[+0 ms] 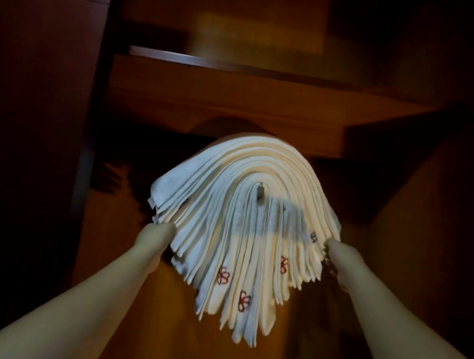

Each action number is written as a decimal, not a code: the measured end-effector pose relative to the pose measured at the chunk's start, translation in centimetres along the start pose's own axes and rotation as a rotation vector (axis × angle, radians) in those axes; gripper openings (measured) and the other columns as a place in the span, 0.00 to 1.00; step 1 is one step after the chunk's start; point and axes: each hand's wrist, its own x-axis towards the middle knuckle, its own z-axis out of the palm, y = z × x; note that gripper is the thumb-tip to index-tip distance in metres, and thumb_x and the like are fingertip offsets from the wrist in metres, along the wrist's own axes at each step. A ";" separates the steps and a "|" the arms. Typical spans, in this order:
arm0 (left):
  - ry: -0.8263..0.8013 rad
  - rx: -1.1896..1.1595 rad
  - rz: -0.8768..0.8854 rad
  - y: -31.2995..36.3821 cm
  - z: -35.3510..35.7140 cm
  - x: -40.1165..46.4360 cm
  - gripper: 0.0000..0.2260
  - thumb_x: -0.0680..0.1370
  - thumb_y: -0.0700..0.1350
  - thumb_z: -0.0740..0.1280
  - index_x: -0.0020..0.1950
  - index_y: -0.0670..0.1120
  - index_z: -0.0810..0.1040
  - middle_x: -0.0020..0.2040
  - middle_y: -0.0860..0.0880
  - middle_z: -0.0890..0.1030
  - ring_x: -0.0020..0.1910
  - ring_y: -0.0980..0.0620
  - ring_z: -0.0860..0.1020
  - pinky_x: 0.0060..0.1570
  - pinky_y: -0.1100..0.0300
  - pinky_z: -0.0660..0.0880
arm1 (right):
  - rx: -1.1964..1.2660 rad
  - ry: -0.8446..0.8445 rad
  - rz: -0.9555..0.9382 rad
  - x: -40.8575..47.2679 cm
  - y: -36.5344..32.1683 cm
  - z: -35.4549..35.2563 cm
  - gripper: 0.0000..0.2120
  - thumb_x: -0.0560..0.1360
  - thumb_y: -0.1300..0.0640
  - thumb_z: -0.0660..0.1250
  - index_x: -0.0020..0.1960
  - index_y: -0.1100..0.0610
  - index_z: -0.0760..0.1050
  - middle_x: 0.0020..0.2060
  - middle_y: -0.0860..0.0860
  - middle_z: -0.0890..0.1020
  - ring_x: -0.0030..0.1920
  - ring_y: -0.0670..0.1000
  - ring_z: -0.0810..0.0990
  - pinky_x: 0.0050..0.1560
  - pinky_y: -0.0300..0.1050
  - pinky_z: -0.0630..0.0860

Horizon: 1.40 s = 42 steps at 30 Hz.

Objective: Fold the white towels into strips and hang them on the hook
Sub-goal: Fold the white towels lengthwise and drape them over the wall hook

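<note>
Several white towels (pixel 224 208), folded into strips, hang draped over a small metal hook (pixel 260 190) on a wooden panel. Some ends carry red embroidered flowers. The bundle fans out in an arch, its ends pointing down. My left hand (pixel 156 236) reaches under the left edge of the bundle, its fingers hidden behind the cloth. My right hand (pixel 338 260) meets the right edge of the bundle, fingers also hidden by the towels. How either hand holds the cloth cannot be seen.
A wooden shelf (pixel 226 104) juts out just above the towels. A dark cabinet wall (pixel 23 110) stands at the left and a shadowed wooden panel (pixel 432 213) at the right. The light is dim.
</note>
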 end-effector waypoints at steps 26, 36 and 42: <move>-1.037 0.888 -0.131 -29.2 2.5 -35.6 0.24 0.78 0.58 0.69 0.72 0.55 0.70 0.69 0.54 0.73 0.56 0.60 0.73 0.43 0.65 0.68 | -1.060 -0.572 0.116 -35.7 33.3 -24.6 0.29 0.78 0.37 0.64 0.74 0.49 0.69 0.73 0.48 0.70 0.72 0.51 0.68 0.68 0.42 0.62; -1.298 0.978 -0.210 -38.0 21.7 -50.8 0.22 0.78 0.58 0.68 0.71 0.56 0.72 0.70 0.53 0.73 0.61 0.56 0.72 0.55 0.57 0.68 | -0.849 -0.443 0.516 -40.9 45.1 -47.9 0.27 0.79 0.40 0.64 0.75 0.50 0.69 0.74 0.47 0.68 0.73 0.50 0.66 0.66 0.40 0.60; -1.421 1.008 -0.254 -42.2 32.0 -58.8 0.21 0.79 0.56 0.68 0.71 0.54 0.73 0.70 0.50 0.74 0.65 0.52 0.73 0.55 0.58 0.66 | -0.767 -0.376 0.724 -42.9 49.4 -60.0 0.25 0.79 0.40 0.63 0.73 0.49 0.70 0.72 0.48 0.70 0.71 0.49 0.69 0.68 0.44 0.63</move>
